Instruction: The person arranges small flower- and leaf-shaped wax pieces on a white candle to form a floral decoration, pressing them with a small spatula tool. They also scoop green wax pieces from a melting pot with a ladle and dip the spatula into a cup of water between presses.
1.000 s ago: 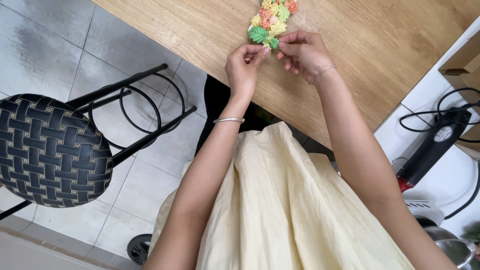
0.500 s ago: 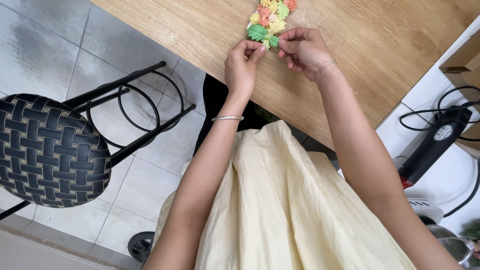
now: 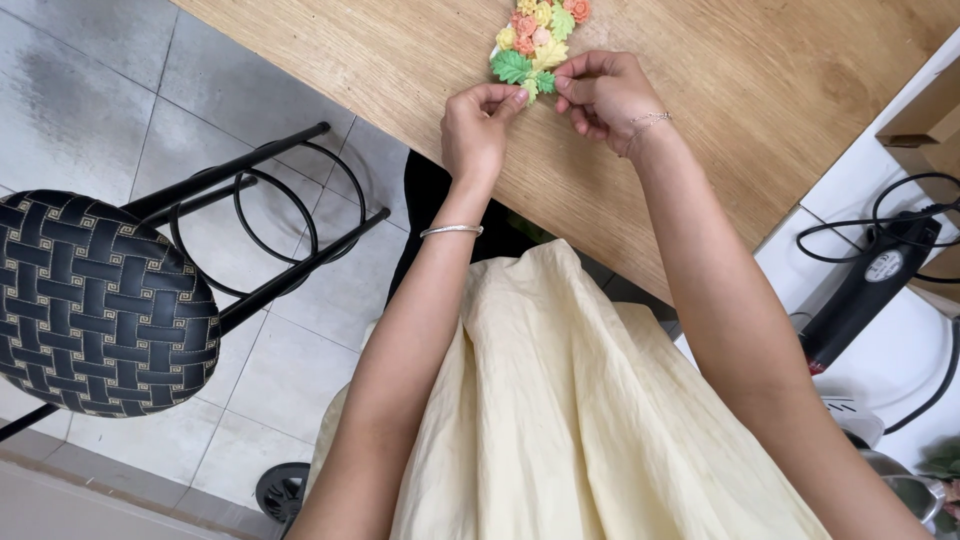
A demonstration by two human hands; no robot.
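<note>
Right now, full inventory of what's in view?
flower-and-leaf cluster: one, green, yellow, orange and pink, top edge of the table, at the fingertips
wooden table: one, light brown, top of view
stool: one, black woven seat, black metal frame, left on the tiled floor
corded tool: one, black, right on a white surface
metal bowl: one, silver, bottom right corner
skirt: one, pale yellow, centre bottom
left hand: bangle on wrist, fingertips pinching at the cluster's lower edge
right hand: thin bracelet, fingertips at the same edge

Flat cluster of green, yellow & orange flower pcs (image 3: pixel 538 42) lying on wood tabletop (image 3: pixel 400 60).
</note>
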